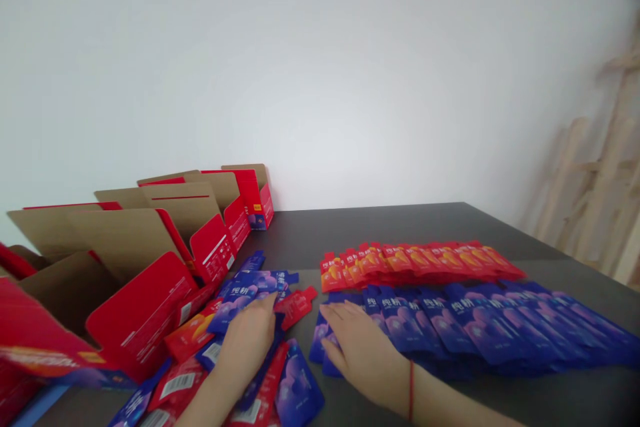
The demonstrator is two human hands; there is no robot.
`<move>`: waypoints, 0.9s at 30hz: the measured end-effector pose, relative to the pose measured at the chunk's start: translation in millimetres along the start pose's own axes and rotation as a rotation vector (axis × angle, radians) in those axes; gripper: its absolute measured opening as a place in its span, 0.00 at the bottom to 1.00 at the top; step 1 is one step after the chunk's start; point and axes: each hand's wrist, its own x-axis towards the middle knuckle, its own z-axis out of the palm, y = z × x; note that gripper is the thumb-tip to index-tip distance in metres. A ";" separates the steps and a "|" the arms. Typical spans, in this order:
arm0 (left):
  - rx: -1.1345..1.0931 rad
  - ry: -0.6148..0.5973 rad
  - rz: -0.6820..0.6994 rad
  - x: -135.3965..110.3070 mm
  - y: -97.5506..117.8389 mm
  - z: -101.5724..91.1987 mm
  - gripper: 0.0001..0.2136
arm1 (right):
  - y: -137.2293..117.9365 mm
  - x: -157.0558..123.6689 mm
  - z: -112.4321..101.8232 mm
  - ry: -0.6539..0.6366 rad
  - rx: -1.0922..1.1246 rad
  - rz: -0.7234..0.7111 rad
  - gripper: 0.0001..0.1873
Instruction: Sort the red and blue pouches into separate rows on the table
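Note:
My left hand [253, 332] reaches into a mixed pile of blue and red pouches, its fingers curled downward and partly hidden. It seems to grip a blue pouch [264, 368] whose edge shows beside the thumb. Around it lie a blue pouch printed with round purple shapes [299, 383], a red pouch [296, 305] and several others, some showing white barcodes. My right hand [357, 348] rests flat, fingers stretched out, on the left end of a row of overlapping blue pouches [465, 323]. Behind that row runs another row of red-orange pouches [405, 263].
Several open red cardboard boxes [135, 313] with brown insides stand along the left side of the dark table [320, 227]. A white wall [320, 80] rises behind the table. Wooden frames [600, 173] stand at the far right, beyond the table's edge.

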 end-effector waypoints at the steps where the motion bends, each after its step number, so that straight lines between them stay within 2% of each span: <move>1: -0.116 0.046 -0.013 1.6 -1.2 -3.3 0.20 | -3.1 6.6 -1.6 0.010 0.088 0.025 0.24; 3: -0.429 0.136 -0.024 3.3 0.5 -9.7 0.19 | -9.1 20.3 -1.2 0.005 0.345 0.060 0.21; 5: -0.825 0.168 -0.028 2.0 9.2 -14.1 0.19 | -15.4 31.9 4.2 -0.060 0.692 0.102 0.16; 8: -1.373 0.062 -0.059 -4.6 31.2 -15.5 0.23 | -25.0 38.4 18.6 -0.193 1.166 0.248 0.18; 11: -1.599 -0.035 -0.108 -10.9 49.7 -13.5 0.22 | -29.0 29.4 30.5 -0.200 1.351 0.344 0.25; 13: -1.658 -0.108 -0.133 -11.9 55.2 -11.6 0.18 | -27.3 17.2 32.2 -0.190 1.335 0.355 0.23; 16: -1.719 -0.212 -0.138 -10.2 58.1 -7.6 0.13 | -22.3 -3.4 24.3 -0.177 1.191 0.355 0.16; 18: -1.765 -0.255 -0.140 -10.0 62.4 -4.9 0.12 | -20.7 -15.2 15.1 -0.102 1.038 0.338 0.10; 20: -1.831 -0.271 -0.147 -12.0 70.8 -3.3 0.12 | -21.1 -24.3 7.2 0.027 0.901 0.298 0.08; 24: -1.924 -0.239 -0.170 -18.5 89.5 -4.1 0.15 | -21.5 -37.1 8.3 0.222 0.815 0.232 0.15; 27: -1.897 -0.263 -0.196 -19.4 93.6 -5.0 0.15 | -16.4 -44.3 18.6 0.276 0.731 0.254 0.21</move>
